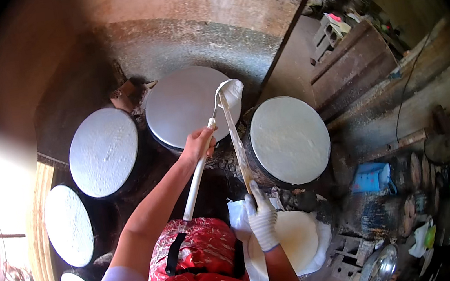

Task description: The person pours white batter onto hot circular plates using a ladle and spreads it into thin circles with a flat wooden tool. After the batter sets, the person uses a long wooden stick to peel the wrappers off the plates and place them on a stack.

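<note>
My bare left hand (200, 143) grips the white handle of a ladle (196, 182). Thick white batter coats the ladle's bowl, which is raised over the far round griddle (186, 103). In a striped knit glove, my right hand (263, 220) holds a long flat wooden stick (238, 147). The stick's batter-smeared tip meets the bowl; whether it is inside or in front is hard to tell. A thin greyish-white layer covers the far griddle. To its right stands another griddle (291, 140) with a pale layer, and to its left one with a bumpy white layer (103, 152).
More white-topped griddles (69, 226) curve down the left side. Close by my right forearm, pale round sheets (297, 237) lie on white cloth. Concrete blocks (346, 252), a metal basin (380, 267) and a blue bag (371, 176) are at right. A wall (194, 38) rises behind the far griddle.
</note>
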